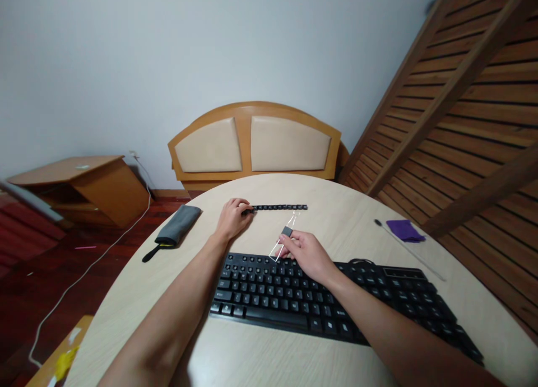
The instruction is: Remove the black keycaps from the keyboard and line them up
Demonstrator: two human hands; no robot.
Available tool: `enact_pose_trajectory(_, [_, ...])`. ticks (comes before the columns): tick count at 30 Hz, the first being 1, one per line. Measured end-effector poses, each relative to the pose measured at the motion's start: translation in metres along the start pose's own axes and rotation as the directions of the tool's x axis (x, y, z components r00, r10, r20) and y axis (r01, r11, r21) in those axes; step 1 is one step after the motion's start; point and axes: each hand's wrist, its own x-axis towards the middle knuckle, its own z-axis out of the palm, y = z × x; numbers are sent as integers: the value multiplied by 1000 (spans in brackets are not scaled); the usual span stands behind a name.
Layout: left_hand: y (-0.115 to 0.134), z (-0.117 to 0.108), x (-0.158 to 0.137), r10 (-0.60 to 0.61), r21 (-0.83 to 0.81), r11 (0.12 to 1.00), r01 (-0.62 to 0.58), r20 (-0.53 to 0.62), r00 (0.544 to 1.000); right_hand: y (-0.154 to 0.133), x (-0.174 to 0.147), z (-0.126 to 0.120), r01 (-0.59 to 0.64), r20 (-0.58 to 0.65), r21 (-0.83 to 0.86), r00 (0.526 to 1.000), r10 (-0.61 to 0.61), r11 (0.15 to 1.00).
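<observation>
head view: right hand (309,253) pinches a grey-and-white wire tool (287,231) at the far edge of the keyboard (277,304); left hand (233,217) on left end of the keycap row (281,207) beyond (can't tell if gripping).

Plastic keyboard (311,300), smooth tabletop (252,353), matt cloth (404,230)

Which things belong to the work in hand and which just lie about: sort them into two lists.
In hand:
- wire tool, held in the right hand
- keycaps, left hand at the row's left end
- keyboard, below the right hand

Lying about, apparently, as neither hand is on them:
- pouch
- purple cloth
- dark-tipped stick
</observation>
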Motion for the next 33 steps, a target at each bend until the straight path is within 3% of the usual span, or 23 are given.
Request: enact_pose_trajectory(33, [-6, 7, -2, -39, 25, 999, 39, 0, 999, -3, -2, 0, -8, 9, -8, 1000, 9, 1000])
